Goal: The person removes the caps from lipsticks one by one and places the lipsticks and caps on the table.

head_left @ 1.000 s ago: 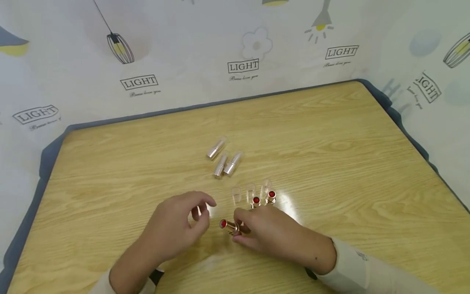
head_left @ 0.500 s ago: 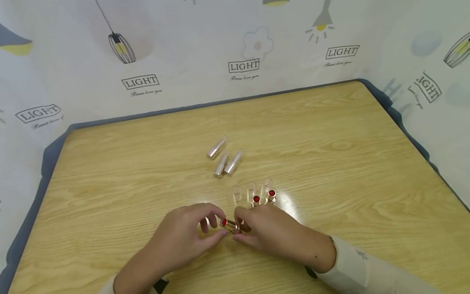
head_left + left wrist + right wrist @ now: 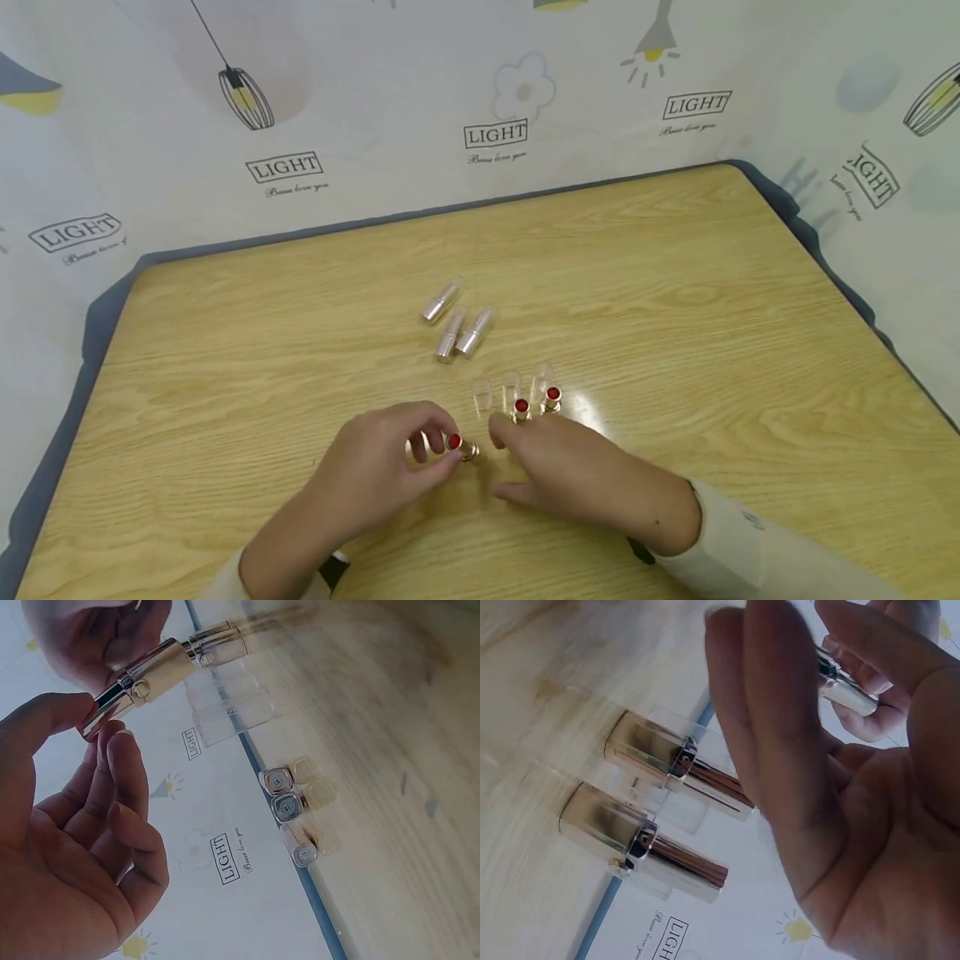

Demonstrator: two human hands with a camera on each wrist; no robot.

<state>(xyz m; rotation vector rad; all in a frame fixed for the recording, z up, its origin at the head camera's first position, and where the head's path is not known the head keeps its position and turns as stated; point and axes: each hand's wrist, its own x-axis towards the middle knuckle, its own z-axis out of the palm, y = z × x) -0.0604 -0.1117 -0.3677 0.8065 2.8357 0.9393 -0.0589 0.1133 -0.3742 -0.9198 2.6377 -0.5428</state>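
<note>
My left hand [image 3: 390,454] pinches an uncapped lipstick [image 3: 467,450] between thumb and finger near its red top; in the left wrist view this lipstick [image 3: 157,675] has a shiny gold base. Just right of it, my right hand [image 3: 570,467] holds nothing, its thumb and fingers spread apart. Beyond the right hand stand two more uncapped lipsticks, a nearer one [image 3: 522,409] and one farther right [image 3: 552,398], both showing red tops. The right wrist view shows their gold tubes [image 3: 600,825] upright, beside the fingers [image 3: 780,727] of my right hand.
Three clear caps [image 3: 482,395] stand in a row behind the lipsticks. Farther back, three capped lipsticks [image 3: 475,333] lie on the wooden table [image 3: 262,333]. A printed curtain [image 3: 405,100] surrounds the table's back and sides.
My left hand has moved right to the lipstick and taken hold of its upper end. My right hand has let go of it and drawn slightly right, fingers parted.
</note>
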